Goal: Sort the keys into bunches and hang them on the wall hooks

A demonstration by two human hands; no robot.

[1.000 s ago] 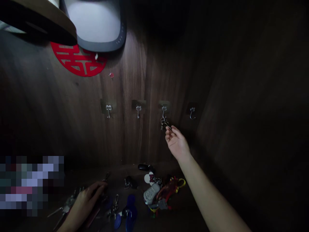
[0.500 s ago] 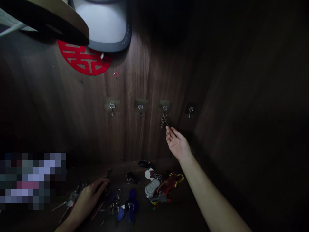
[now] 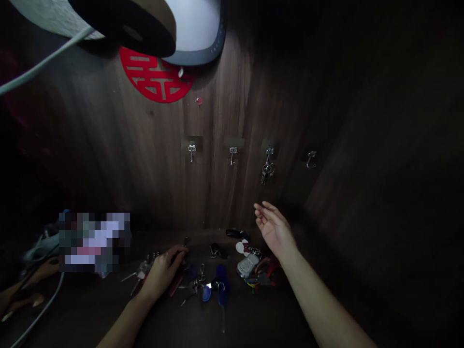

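My right hand (image 3: 273,226) is in the air in front of the wooden panel, fingers loosely apart, with nothing in it. Just above its fingertips a small bunch of keys (image 3: 266,173) hangs from the third metal hook (image 3: 269,153). My left hand (image 3: 165,270) is low over the dark shelf, fingers curled and close together. A small metal clasp (image 3: 186,240) shows past its fingertips; what lies under the fingers is hidden. Beside it are a set of keys (image 3: 142,270), blue key tags (image 3: 221,287), a black key fob (image 3: 216,250) and a grey remote (image 3: 248,265).
More hooks are on the panel: two to the left (image 3: 192,151) (image 3: 233,153) and one to the right (image 3: 311,159). Above are a red paper cutout (image 3: 159,82) and a grey-white cap (image 3: 195,29). A white cable (image 3: 43,63) crosses the upper left.
My right hand has let go of the keys and drawn down from the hook, where they now hang. The whole view has shifted; my left hand stays among the keys.
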